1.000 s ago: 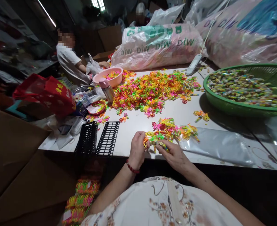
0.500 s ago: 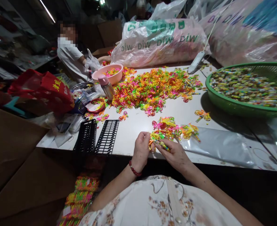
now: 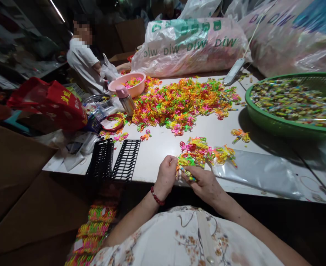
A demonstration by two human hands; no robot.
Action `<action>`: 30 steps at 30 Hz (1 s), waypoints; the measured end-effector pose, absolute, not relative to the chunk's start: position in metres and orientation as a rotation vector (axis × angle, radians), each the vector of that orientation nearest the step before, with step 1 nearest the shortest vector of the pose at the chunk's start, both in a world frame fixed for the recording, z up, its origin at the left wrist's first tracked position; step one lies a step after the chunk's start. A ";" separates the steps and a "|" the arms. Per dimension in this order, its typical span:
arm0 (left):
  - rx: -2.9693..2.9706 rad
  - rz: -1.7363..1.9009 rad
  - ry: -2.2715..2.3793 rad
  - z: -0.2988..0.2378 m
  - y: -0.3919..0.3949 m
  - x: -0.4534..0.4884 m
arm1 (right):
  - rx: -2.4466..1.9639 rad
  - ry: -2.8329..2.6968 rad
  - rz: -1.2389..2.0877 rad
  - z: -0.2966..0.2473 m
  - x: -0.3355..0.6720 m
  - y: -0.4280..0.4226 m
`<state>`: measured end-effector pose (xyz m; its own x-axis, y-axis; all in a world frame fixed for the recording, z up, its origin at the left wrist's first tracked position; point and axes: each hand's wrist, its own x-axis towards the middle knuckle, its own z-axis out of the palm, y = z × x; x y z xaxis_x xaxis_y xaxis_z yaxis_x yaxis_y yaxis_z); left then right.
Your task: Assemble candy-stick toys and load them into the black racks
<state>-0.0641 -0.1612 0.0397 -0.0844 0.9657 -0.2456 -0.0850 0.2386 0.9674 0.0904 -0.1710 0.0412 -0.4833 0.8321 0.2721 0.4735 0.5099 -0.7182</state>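
My left hand point(image 3: 166, 175), with a red bead bracelet at the wrist, is closed round a small orange plastic piece point(image 3: 176, 170) at the near table edge. My right hand point(image 3: 204, 181) pinches a small multicoloured stick-shaped piece point(image 3: 187, 174) against it. Just beyond my fingers lies a small heap of neon plastic pieces point(image 3: 201, 150), partly on a clear plastic bag point(image 3: 257, 173). A large pile of the same neon pieces point(image 3: 179, 103) covers the middle of the white table point(image 3: 163, 147).
A green basket point(image 3: 276, 127) full of small wrapped items sits at right. Two black plastic racks point(image 3: 115, 160) lie left of my hands. A pink bowl point(image 3: 128, 83), a bottle point(image 3: 125, 103), a red bag point(image 3: 52, 105) and large sacks point(image 3: 190, 46) ring the table. Another person point(image 3: 84, 62) sits far left.
My hands have stayed together at the table edge, working the small pieces between the fingers. The camera has shifted slightly; nothing else on the table has moved.
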 end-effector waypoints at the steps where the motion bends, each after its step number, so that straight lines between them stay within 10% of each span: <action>1: 0.934 1.114 1.339 0.040 -0.161 -0.064 | -1.050 -2.169 0.753 0.041 0.089 -0.172; 19: 1.415 1.302 1.999 0.026 -0.053 -0.147 | -1.547 -1.918 0.223 0.043 0.153 -0.135; 30: 0.898 1.331 1.654 0.029 -0.038 -0.163 | -1.406 -1.772 1.165 0.057 0.110 -0.161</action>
